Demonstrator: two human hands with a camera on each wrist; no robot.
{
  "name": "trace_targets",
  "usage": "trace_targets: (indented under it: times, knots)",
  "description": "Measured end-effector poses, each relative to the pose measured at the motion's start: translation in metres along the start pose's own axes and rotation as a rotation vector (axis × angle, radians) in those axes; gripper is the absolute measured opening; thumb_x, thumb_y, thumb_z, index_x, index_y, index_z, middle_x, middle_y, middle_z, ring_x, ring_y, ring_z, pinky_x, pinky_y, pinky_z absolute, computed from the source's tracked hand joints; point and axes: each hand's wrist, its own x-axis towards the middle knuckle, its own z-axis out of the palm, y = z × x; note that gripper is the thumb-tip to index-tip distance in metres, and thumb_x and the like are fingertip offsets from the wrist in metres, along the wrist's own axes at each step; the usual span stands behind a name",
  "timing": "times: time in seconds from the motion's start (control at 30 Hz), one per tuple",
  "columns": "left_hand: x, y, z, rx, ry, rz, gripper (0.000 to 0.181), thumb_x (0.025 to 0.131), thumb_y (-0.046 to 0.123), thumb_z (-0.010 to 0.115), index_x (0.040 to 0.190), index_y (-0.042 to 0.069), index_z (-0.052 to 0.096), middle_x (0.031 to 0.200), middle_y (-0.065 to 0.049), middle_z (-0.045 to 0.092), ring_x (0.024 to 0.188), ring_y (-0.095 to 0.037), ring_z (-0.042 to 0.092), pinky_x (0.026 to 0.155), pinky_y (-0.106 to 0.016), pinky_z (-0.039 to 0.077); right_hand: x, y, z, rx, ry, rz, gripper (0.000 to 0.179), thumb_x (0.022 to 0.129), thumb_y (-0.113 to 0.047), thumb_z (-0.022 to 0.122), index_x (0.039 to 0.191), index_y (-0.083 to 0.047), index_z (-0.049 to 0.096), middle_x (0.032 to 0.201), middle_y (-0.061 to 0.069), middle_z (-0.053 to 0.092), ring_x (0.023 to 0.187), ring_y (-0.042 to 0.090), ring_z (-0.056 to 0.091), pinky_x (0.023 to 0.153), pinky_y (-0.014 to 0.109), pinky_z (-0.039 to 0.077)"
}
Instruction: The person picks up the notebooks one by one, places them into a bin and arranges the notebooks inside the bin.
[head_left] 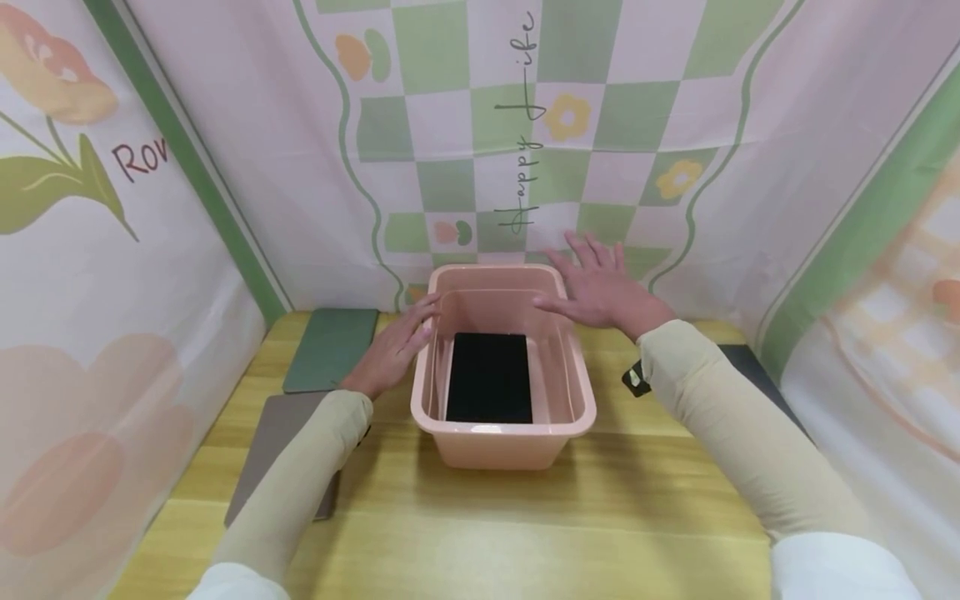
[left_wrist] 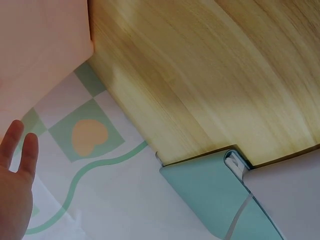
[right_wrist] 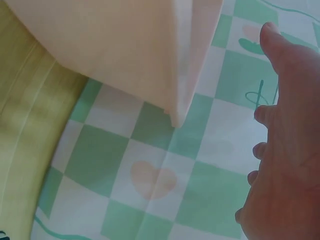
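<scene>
A pink plastic basin (head_left: 495,450) stands on the wooden table, and a flat black rectangular item (head_left: 489,377) lies on its bottom. My left hand (head_left: 393,346) is at the basin's left rim with fingers extended; whether they touch it is hard to tell. In the left wrist view, two extended fingers (left_wrist: 29,152) show beside the basin wall (left_wrist: 45,45). Beyond the basin's right back corner, my right hand (head_left: 600,287) hovers with spread fingers and holds nothing. The right wrist view shows that hand (right_wrist: 295,135) apart from the basin (right_wrist: 115,45).
Left of the basin lie a green notebook (head_left: 330,350) and a grey-brown notebook (head_left: 281,442), partly under my left forearm. A dark flat item (head_left: 757,379) sits at the right, half hidden by my right sleeve. Patterned cloth (head_left: 435,125) hangs close behind the table.
</scene>
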Motion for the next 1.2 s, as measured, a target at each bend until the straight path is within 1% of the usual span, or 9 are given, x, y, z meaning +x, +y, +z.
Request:
trace_targets:
  times: [0.2, 0.37, 0.47, 0.6, 0.73, 0.83, 0.97, 1.1, 1.2]
  knots:
    - [0.000, -0.001, 0.000, -0.004, -0.001, -0.001, 0.043, 0.112, 0.042, 0.030, 0.153, 0.033, 0.041, 0.169, 0.015, 0.024, 0.157, -0.014, 0.026, 0.126, -0.048, 0.028, -0.006, 0.006, 0.001, 0.007, 0.013, 0.001, 0.091, 0.096, -0.072, 0.045, 0.165, -0.020, 0.016, 0.172, 0.020, -0.002, 0.156, 0.051, -0.003, 0.118, 0.079, -0.002]
    - [-0.001, -0.003, 0.002, -0.007, 0.010, 0.011, 0.043, 0.112, 0.041, 0.030, 0.152, 0.030, 0.042, 0.170, 0.011, 0.026, 0.157, -0.016, 0.027, 0.126, -0.048, 0.028, -0.011, 0.010, 0.005, 0.011, 0.025, 0.020, 0.090, 0.097, -0.071, 0.045, 0.165, -0.020, 0.014, 0.172, 0.020, -0.003, 0.156, 0.051, -0.003, 0.119, 0.078, -0.003]
    - [-0.002, -0.003, 0.003, -0.005, 0.019, 0.016, 0.043, 0.112, 0.040, 0.030, 0.151, 0.029, 0.043, 0.169, 0.013, 0.026, 0.156, -0.015, 0.028, 0.126, -0.047, 0.028, -0.013, 0.014, 0.008, 0.026, 0.031, 0.027, 0.090, 0.097, -0.071, 0.044, 0.165, -0.020, 0.013, 0.172, 0.020, -0.003, 0.156, 0.051, -0.004, 0.118, 0.078, -0.006]
    - [-0.002, -0.002, 0.003, -0.002, 0.022, 0.004, 0.043, 0.112, 0.043, 0.029, 0.151, 0.032, 0.042, 0.169, 0.011, 0.026, 0.156, -0.012, 0.027, 0.126, -0.046, 0.028, -0.016, 0.019, 0.010, 0.037, 0.036, 0.039, 0.090, 0.098, -0.074, 0.039, 0.165, -0.021, 0.012, 0.172, 0.020, -0.004, 0.156, 0.051, -0.005, 0.118, 0.078, -0.007]
    - [-0.001, -0.001, 0.002, -0.003, 0.024, 0.002, 0.043, 0.112, 0.044, 0.029, 0.152, 0.034, 0.041, 0.170, 0.007, 0.027, 0.156, -0.010, 0.026, 0.126, -0.048, 0.028, -0.019, 0.025, 0.014, 0.027, 0.052, 0.047, 0.086, 0.100, -0.070, 0.038, 0.165, -0.021, 0.012, 0.172, 0.020, -0.004, 0.156, 0.051, -0.004, 0.117, 0.079, -0.006]
    - [-0.001, -0.001, 0.003, -0.004, 0.022, 0.004, 0.043, 0.112, 0.044, 0.029, 0.151, 0.033, 0.041, 0.170, 0.008, 0.027, 0.156, -0.010, 0.026, 0.126, -0.047, 0.028, -0.022, 0.031, 0.018, 0.026, 0.060, 0.054, 0.085, 0.100, -0.068, 0.039, 0.165, -0.019, 0.014, 0.172, 0.020, -0.004, 0.156, 0.052, -0.002, 0.117, 0.079, -0.006]
    - [-0.002, -0.003, 0.004, -0.007, 0.015, 0.001, 0.044, 0.111, 0.046, 0.028, 0.151, 0.034, 0.041, 0.170, 0.012, 0.025, 0.157, -0.011, 0.025, 0.126, -0.048, 0.028, -0.027, 0.038, 0.022, 0.036, 0.063, 0.072, 0.089, 0.099, -0.071, 0.037, 0.165, -0.016, 0.014, 0.171, 0.023, -0.005, 0.154, 0.056, -0.001, 0.117, 0.079, -0.007]
    - [-0.002, -0.004, 0.004, -0.012, 0.019, 0.000, 0.044, 0.111, 0.045, 0.029, 0.152, 0.033, 0.041, 0.170, 0.014, 0.025, 0.157, -0.014, 0.026, 0.126, -0.049, 0.028, -0.029, 0.045, 0.028, 0.034, 0.078, 0.094, 0.090, 0.099, -0.075, 0.032, 0.165, -0.019, 0.010, 0.170, 0.026, -0.005, 0.152, 0.060, -0.003, 0.115, 0.081, -0.007]
    - [-0.002, -0.004, 0.004, -0.012, 0.031, 0.009, 0.043, 0.112, 0.043, 0.030, 0.152, 0.032, 0.042, 0.170, 0.012, 0.026, 0.157, -0.016, 0.027, 0.126, -0.050, 0.028, -0.032, 0.051, 0.033, 0.033, 0.089, 0.105, 0.086, 0.099, -0.074, 0.031, 0.166, -0.025, 0.005, 0.170, 0.026, -0.004, 0.152, 0.061, -0.004, 0.113, 0.083, -0.007]
